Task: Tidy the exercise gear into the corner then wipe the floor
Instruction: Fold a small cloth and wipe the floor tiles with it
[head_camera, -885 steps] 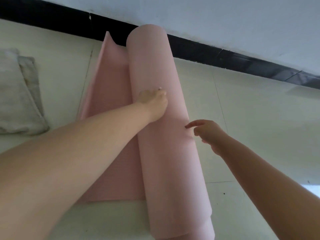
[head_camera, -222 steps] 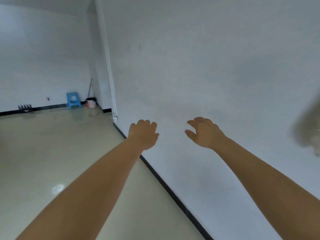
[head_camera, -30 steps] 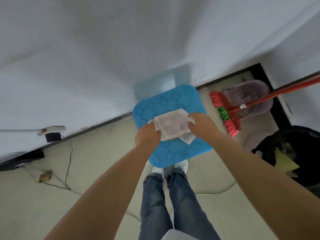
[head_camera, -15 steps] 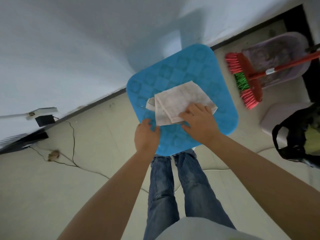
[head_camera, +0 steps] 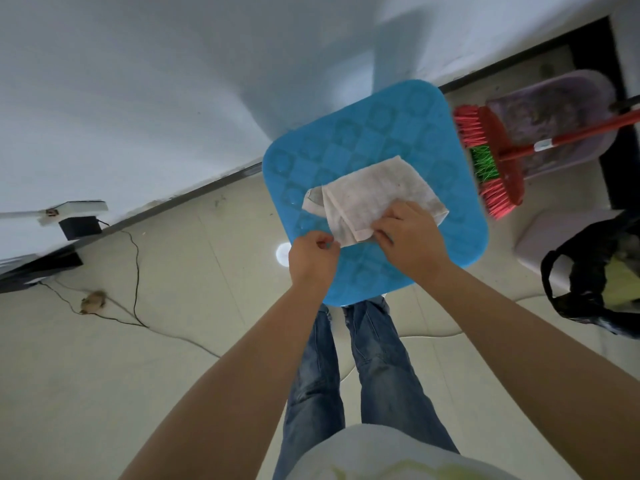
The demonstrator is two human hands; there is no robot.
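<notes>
A folded, stained white cloth [head_camera: 372,194] lies on the patterned top of a blue plastic stool [head_camera: 367,143] that stands against the white wall. My right hand [head_camera: 410,235] pinches the cloth's near edge, thumb and fingers closed on it. My left hand [head_camera: 311,258] hovers just left of that edge with its fingers curled in, and I cannot see it touching the cloth. My legs in blue jeans stand right behind the stool.
A red broom [head_camera: 495,157] and a grey dustpan [head_camera: 554,123] lie right of the stool. A black bin bag [head_camera: 588,271] with rubbish sits at far right. A thin black cable [head_camera: 136,271] trails over the beige tiles at left, near a black adapter [head_camera: 79,226].
My right hand has slid to the cloth's near edge and closed on it. My left hand has curled its fingers and come closer to the cloth. The view has tilted down slightly.
</notes>
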